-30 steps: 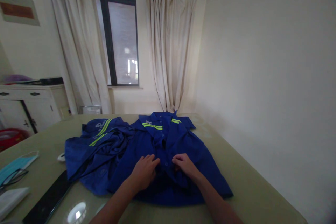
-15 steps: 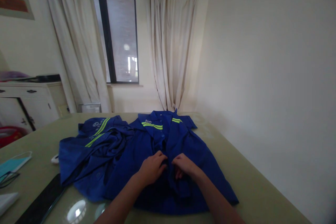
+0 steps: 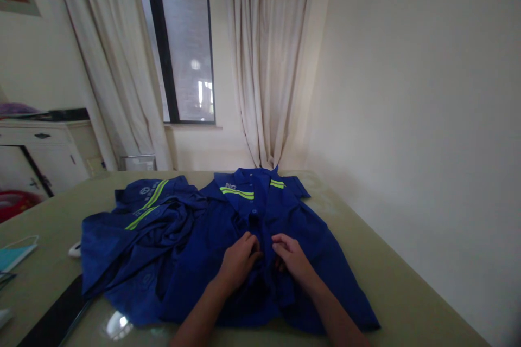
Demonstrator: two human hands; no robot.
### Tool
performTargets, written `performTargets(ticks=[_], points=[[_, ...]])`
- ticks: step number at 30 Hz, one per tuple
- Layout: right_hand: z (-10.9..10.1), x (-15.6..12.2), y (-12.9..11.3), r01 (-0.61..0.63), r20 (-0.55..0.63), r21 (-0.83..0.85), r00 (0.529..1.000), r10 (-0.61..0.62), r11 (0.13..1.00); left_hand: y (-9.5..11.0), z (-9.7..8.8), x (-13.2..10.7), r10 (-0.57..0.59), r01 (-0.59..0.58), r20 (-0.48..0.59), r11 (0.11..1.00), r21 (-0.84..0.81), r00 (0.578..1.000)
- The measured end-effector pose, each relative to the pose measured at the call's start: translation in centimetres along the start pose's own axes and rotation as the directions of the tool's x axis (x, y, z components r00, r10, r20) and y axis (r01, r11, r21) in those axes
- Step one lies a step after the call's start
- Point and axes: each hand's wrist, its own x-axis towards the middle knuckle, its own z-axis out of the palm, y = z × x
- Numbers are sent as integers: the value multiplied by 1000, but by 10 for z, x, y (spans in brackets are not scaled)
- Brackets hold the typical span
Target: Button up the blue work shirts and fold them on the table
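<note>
A blue work jacket (image 3: pixel 321 244) lies front up, with its collar toward the far end and yellow-green stripes across the chest. My left hand (image 3: pixel 239 261) has its fingers bent and closed on the jacket's front edge, below a visible button. Opposite it, my right hand (image 3: pixel 293 259) pinches the other front edge, thumb and fingers together. A small gap separates the two hands. Cloth between them bunches up and hides the fingertips in part. Touching the jacket on the left is a second blue garment (image 3: pixel 126 260), crumpled, with similar stripes and white printing.
The garments rest on a greenish table (image 3: pixel 407 287). Near its left side lie a black phone-like slab (image 3: pixel 52 312), a light-blue face mask (image 3: pixel 17 256) and a small white object (image 3: pixel 75 250). A plain wall runs along the right; a white cabinet (image 3: pixel 52 160) stands back left.
The right front panel has shifted slightly right, showing more of the jacket's inside chest area. My right fingers have lifted a little. The whole view has tilted down slightly.
</note>
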Motion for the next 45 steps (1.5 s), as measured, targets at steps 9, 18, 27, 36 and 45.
performTargets(ticks=[9,18,27,36,45], points=[[-1,-20,-26,81,-15,239,997,-79,968,9,-7,-17,146,-167,-369,986,-26,918],[0,-25,-28,147,-47,247,989,-140,958,13,-1,-17,-24,-91,-267,907,-410,963],[6,-28,-31,221,-106,60,971,-214,973,14,-9,-17,55,-77,-58,852,-517,997],[8,-29,-24,194,13,72,981,-195,978,12,4,-21,-7,-20,-77,941,-337,997],[4,-30,-27,101,99,147,988,-117,984,14,-5,-22,31,-50,-63,944,-326,997]])
